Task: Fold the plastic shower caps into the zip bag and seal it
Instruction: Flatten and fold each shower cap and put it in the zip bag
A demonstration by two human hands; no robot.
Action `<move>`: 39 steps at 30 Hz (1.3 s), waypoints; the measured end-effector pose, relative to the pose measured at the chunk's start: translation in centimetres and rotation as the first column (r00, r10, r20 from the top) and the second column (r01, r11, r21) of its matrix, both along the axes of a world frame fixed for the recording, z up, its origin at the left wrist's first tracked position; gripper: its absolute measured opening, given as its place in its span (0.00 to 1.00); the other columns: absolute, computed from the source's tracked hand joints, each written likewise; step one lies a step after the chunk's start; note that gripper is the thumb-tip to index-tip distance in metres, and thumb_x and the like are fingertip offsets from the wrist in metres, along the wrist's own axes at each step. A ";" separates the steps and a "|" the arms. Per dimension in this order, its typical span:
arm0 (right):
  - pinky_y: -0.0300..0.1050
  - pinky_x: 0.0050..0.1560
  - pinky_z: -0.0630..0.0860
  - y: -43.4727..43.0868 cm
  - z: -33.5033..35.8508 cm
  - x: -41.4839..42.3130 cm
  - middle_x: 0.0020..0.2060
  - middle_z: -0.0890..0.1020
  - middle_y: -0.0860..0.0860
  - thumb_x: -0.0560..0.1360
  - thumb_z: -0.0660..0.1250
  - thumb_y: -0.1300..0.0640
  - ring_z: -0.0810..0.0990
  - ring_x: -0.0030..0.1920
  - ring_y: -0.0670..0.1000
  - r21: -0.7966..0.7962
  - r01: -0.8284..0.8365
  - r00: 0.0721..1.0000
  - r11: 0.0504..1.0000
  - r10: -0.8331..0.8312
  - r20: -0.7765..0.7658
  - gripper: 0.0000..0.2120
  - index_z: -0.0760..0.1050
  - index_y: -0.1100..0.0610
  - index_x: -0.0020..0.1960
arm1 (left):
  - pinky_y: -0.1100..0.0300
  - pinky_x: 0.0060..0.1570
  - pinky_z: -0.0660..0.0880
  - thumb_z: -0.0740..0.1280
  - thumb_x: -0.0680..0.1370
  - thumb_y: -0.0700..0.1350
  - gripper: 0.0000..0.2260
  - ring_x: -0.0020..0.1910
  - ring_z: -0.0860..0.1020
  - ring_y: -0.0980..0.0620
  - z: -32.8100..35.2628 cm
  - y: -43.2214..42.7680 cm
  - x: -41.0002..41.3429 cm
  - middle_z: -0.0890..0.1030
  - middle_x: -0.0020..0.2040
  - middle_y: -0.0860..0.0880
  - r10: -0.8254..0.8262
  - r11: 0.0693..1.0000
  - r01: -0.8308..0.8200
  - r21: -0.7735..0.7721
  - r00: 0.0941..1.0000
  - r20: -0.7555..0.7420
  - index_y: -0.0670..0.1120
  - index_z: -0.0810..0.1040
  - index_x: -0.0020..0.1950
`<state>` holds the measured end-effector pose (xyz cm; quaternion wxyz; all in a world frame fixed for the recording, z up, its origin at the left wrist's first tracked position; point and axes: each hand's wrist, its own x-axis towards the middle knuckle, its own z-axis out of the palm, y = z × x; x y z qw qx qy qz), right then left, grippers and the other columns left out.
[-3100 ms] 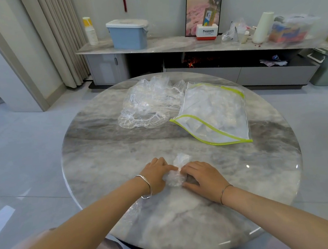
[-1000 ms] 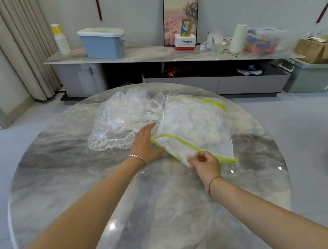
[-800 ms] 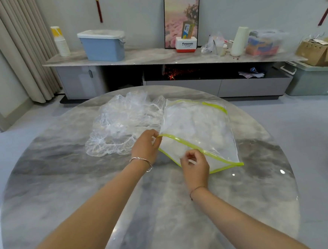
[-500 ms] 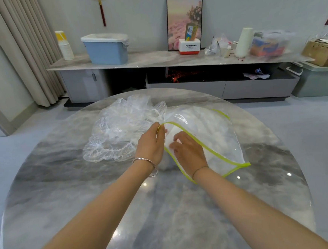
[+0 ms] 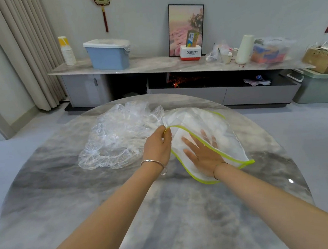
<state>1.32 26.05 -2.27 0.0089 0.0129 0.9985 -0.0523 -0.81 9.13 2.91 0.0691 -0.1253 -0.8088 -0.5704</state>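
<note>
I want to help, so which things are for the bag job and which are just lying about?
For the job: zip bag, pile of shower caps, left hand pinching its rim, right hand inside it.
Lying about: blue box, paper cups, picture, white roll.

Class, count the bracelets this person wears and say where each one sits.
2. A silver bangle on the left wrist, beside the zip bag. A thin bracelet on the right wrist, at the bag's mouth. Both forearms are bare, so none seems hidden.
</note>
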 end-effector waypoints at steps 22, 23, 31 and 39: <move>0.38 0.68 0.27 -4.1 -0.7 13.5 0.72 0.37 0.39 0.66 0.28 0.29 0.31 0.72 0.42 -0.084 -0.367 0.922 0.926 0.375 0.101 0.41 0.43 0.42 0.75 | 0.55 0.64 0.63 0.55 0.78 0.61 0.22 0.67 0.66 0.47 -4.7 -12.5 3.7 0.71 0.65 0.47 -0.041 0.218 0.106 -0.970 0.994 0.099 0.49 0.73 0.62; 0.38 0.68 0.27 -4.4 -0.3 13.7 0.72 0.37 0.38 0.65 0.28 0.29 0.31 0.72 0.42 -0.088 -0.387 0.914 0.918 0.395 0.096 0.42 0.45 0.42 0.76 | 0.55 0.64 0.64 0.55 0.78 0.61 0.22 0.66 0.66 0.46 -4.1 -12.5 4.5 0.72 0.65 0.46 -0.076 0.186 0.137 -0.973 0.989 0.125 0.48 0.75 0.61; 0.40 0.73 0.38 -6.8 1.2 16.3 0.73 0.39 0.38 0.74 0.56 0.36 0.37 0.73 0.41 -0.105 -0.519 0.841 0.848 0.529 0.111 0.36 0.44 0.43 0.76 | 0.50 0.69 0.59 0.50 0.63 0.80 0.52 0.73 0.56 0.44 -5.7 -13.6 11.7 0.51 0.76 0.49 -0.174 0.277 0.347 -0.896 0.935 0.308 0.48 0.48 0.76; 0.43 0.72 0.36 -7.2 -0.4 18.0 0.76 0.50 0.44 0.73 0.55 0.36 0.45 0.76 0.45 -0.041 -0.543 0.813 0.838 0.538 0.224 0.37 0.49 0.50 0.77 | 0.53 0.72 0.36 0.49 0.56 0.81 0.56 0.76 0.40 0.52 -7.3 -13.2 16.0 0.46 0.78 0.55 -0.464 0.322 0.477 -0.818 0.832 0.303 0.49 0.48 0.76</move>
